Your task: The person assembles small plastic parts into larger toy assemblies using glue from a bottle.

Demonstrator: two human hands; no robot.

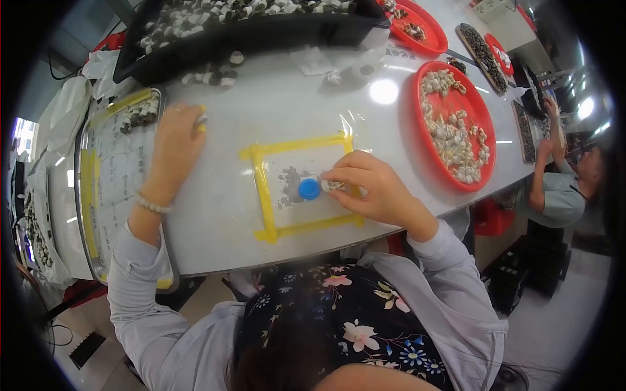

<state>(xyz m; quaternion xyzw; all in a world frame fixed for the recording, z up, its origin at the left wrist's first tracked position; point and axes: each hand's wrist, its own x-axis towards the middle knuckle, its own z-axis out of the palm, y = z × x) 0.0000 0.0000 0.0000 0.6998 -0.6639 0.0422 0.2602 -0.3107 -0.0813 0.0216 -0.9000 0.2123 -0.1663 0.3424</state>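
My right hand pinches a small cream-white piece with brownish marks between thumb and fingertips. Right beside it, a round blue cap sits on the table. Grey blotches spread around the cap, inside a rectangle of yellow tape stuck to the table. My left hand is farther left, by the edge of the metal tray, its fingers closed on a small whitish piece mostly hidden by them. Something yellow shows at the fingertips of both hands.
A red round tray of cream-white pieces stands on the right; another red tray is behind it. At the back is a black bin full of white-and-dark pieces, several loose ones before it. A person works far right.
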